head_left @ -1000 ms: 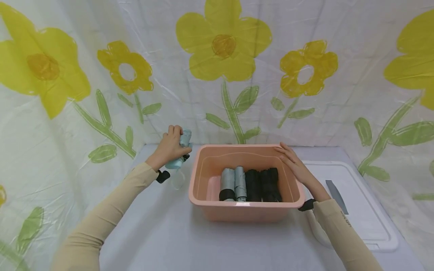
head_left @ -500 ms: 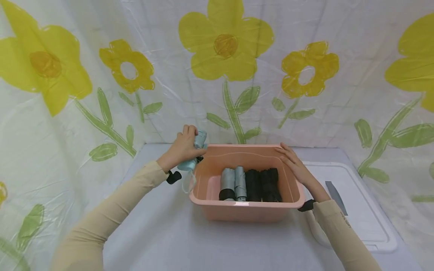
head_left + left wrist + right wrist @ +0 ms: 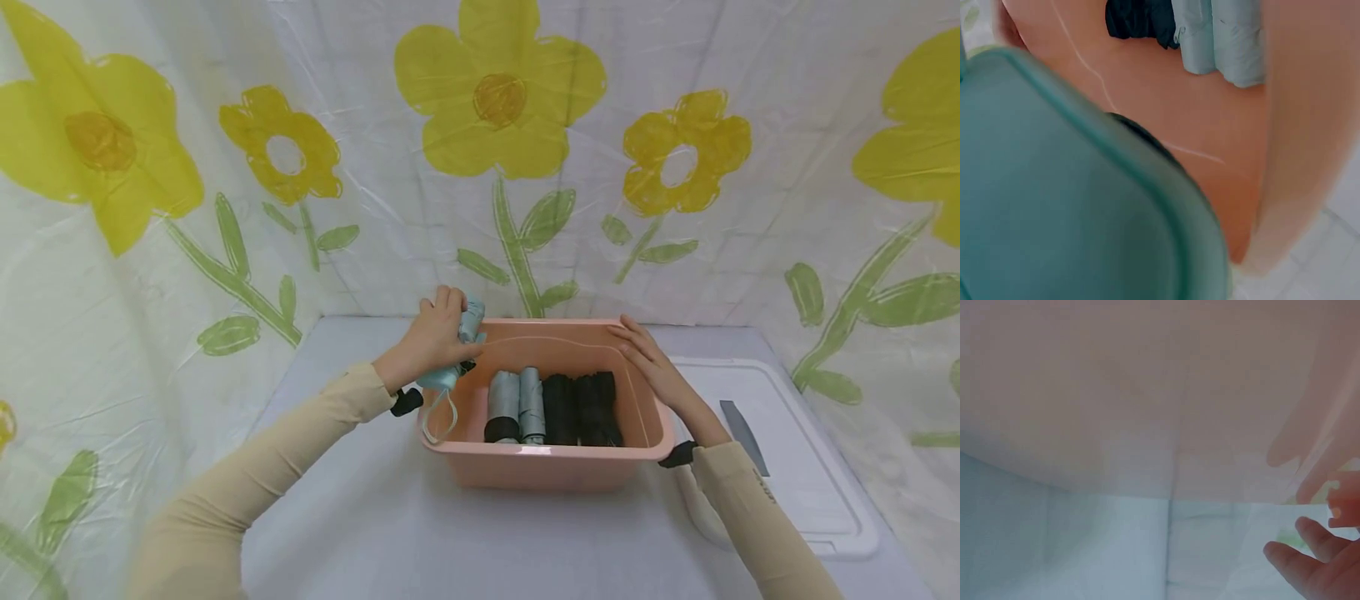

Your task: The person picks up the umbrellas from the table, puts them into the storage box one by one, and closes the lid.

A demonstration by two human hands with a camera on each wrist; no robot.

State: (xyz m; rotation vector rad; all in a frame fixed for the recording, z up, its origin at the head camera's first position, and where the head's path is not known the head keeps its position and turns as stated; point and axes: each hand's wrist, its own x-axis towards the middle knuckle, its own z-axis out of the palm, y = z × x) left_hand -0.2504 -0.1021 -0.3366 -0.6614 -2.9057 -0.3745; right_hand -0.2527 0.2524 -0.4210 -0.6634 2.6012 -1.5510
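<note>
My left hand [image 3: 431, 337] grips a light blue folding umbrella [image 3: 471, 321] over the left rim of a pink plastic bin [image 3: 540, 452]. The umbrella is tilted, and its pale wrist strap [image 3: 452, 412] dangles at the bin's left front corner. In the left wrist view a large teal surface [image 3: 1085, 187] fills the foreground, before the bin's inner wall. Inside stand two grey-blue folded umbrellas [image 3: 532, 404] and several black ones [image 3: 560, 408], side by side. On the bin's right rim rests my right hand [image 3: 648, 358], its fingers extended; fingertips [image 3: 1282, 553] also show in the right wrist view.
A white lid [image 3: 813, 508] with a grey strip [image 3: 745, 437] lies on the table to the right of the bin. Part of a white rounded object [image 3: 701, 508] shows beneath the right forearm. A flowered curtain [image 3: 360, 167] hangs behind the table [image 3: 352, 517].
My left hand has carried the light blue umbrella rightward, from beside the bin to over its left rim. The right hand has stayed on the right rim.
</note>
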